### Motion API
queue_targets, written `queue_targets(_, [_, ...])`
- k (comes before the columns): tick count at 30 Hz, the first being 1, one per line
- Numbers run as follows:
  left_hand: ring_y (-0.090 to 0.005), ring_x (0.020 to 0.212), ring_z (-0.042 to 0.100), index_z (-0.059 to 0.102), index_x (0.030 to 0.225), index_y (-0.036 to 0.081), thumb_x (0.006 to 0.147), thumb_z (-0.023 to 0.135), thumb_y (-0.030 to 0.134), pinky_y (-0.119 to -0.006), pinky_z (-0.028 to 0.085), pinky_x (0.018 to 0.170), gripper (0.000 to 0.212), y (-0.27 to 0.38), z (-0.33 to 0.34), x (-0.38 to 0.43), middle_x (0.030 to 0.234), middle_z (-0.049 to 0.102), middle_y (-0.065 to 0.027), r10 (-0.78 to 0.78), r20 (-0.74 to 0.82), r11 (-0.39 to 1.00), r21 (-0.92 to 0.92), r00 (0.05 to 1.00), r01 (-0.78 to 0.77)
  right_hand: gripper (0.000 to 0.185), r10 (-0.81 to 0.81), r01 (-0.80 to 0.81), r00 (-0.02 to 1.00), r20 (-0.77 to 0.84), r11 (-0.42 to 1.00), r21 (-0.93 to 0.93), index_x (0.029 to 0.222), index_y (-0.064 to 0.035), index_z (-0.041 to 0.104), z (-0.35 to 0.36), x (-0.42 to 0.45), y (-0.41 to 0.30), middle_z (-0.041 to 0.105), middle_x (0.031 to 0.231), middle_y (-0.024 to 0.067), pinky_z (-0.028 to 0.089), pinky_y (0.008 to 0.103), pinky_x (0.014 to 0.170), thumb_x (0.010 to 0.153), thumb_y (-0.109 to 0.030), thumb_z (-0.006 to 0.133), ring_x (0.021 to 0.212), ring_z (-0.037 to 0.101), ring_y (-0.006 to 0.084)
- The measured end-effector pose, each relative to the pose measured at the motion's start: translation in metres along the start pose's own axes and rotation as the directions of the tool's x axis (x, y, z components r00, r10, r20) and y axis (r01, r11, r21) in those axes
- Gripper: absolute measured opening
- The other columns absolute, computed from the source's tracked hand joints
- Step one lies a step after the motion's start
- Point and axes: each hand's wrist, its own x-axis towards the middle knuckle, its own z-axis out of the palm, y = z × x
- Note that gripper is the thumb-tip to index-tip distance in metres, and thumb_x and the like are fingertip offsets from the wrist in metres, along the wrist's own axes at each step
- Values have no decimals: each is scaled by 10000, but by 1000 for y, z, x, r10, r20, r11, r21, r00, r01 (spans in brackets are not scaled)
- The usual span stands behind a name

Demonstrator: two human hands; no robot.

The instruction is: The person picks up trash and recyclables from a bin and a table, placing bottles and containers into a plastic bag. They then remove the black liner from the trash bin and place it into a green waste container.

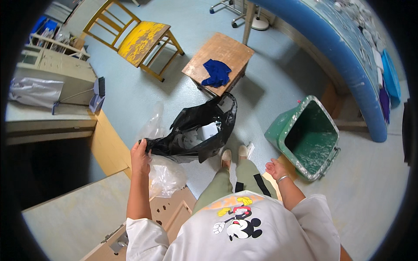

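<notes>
My left hand (pixel 141 158) grips the gathered edge of a black plastic bag (pixel 215 145). The bag's mouth gapes upward, showing a white box-like piece (pixel 208 130) and crumpled clear plastic inside. Clear plastic film (pixel 165 174) hangs beside and below the same hand; whether the fingers also pinch it, I cannot tell. Out to the right, my right hand (pixel 277 169) is bare, its fingers loosely apart and nothing in them. Closest to it is a green plastic waste bin (pixel 282 130), tilted in view, with a worn, whitish-flecked rim and a dark inside.
Beyond the bag, a blue cloth (pixel 217 73) lies on a low wooden stool (pixel 225 49). A worn yellow wooden chair (pixel 143 40) is at the upper left. A broom and dustpan (pixel 97 98) lean by the left doorway. A blue-edged counter (pixel 346 62) curves along the right.
</notes>
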Motion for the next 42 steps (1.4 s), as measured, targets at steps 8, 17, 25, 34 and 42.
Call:
queue_targets(8, [-60,446,395,545,694,76,801,515,233,-203,279,398,192,31,29,34,581,511,16,-17,164,995,103,986,0,212,-131,147,989,66,906,-396,920,-73,470,47,26,-58,536,734,67,469,272,471,811,-253,491,593,543,160])
queue_targets(17, [-74,420,368,530,678,89,806,493,261,-226,279,383,218,-52,75,137,549,465,18,-29,-61,994,106,998,35,293,-221,288,957,186,780,-556,1024,-54,489,127,12,-83,539,747,45,444,252,498,784,-222,505,601,523,128])
queue_targets(25, [-86,537,435,516,732,64,837,463,197,-234,357,490,177,-96,106,151,625,498,-1,-85,-21,972,-223,996,78,668,-284,875,451,846,-44,-482,1212,-79,313,335,-78,-21,568,889,129,439,376,681,640,-185,641,802,557,303])
queue_targets(34, [-112,638,521,467,1085,50,821,495,221,-232,422,586,315,-78,11,142,892,547,-42,-67,187,987,-133,980,92,88,-389,594,804,450,567,-571,784,-43,534,449,-33,70,560,720,97,417,316,521,735,-91,480,619,538,206])
queue_targets(42, [-107,636,535,510,1034,35,798,503,207,-197,433,544,292,-191,-277,106,766,544,-30,-336,-191,917,-290,922,274,124,-746,801,591,305,498,-334,711,-54,515,480,-128,-59,496,547,13,355,196,352,790,-147,494,396,422,66])
